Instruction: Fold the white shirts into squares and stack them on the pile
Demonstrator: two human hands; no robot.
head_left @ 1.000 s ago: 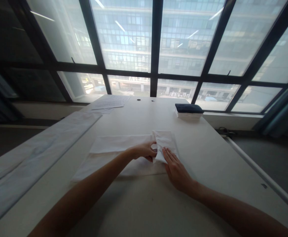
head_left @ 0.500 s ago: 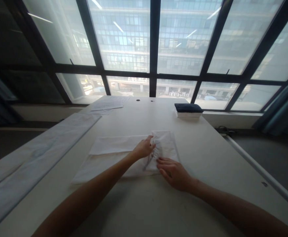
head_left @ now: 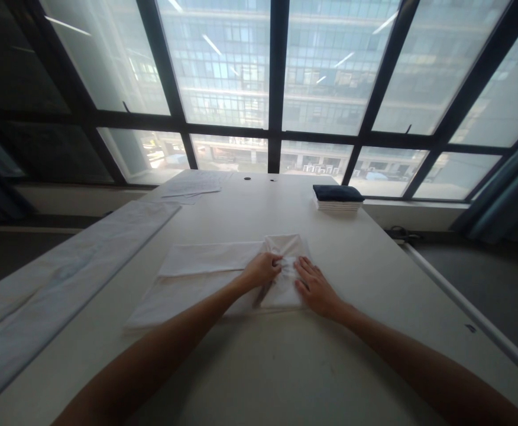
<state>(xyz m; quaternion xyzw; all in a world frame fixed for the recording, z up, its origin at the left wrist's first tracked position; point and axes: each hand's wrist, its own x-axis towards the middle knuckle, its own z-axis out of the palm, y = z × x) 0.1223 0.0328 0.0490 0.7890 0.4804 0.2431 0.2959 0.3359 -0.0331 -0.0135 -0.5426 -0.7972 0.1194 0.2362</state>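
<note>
A white cloth (head_left: pixel 210 284) lies in a long flat strip on the white table (head_left: pixel 259 367), its right end folded back over itself. My left hand (head_left: pixel 262 269) pinches the wrinkled edge of that folded end between thumb and fingers. On the right part of the fold, my right hand (head_left: pixel 317 289) rests with its fingers stretched out flat on the fabric. Creases run across the cloth between the two hands. What kind of cloth article it is, I cannot tell.
Another long white cloth (head_left: pixel 64 272) lies along the table's left side. Papers (head_left: pixel 192 187) sit at the far left. At the far right a dark blue folded cloth (head_left: pixel 337 193) tops a stack of white folded cloths (head_left: pixel 339 205). A white pole (head_left: pixel 467 307) runs beside the right edge.
My left hand has gone from fingers resting on the fold to a pinch on its edge. My right hand has moved up and slightly right over the cloth.
</note>
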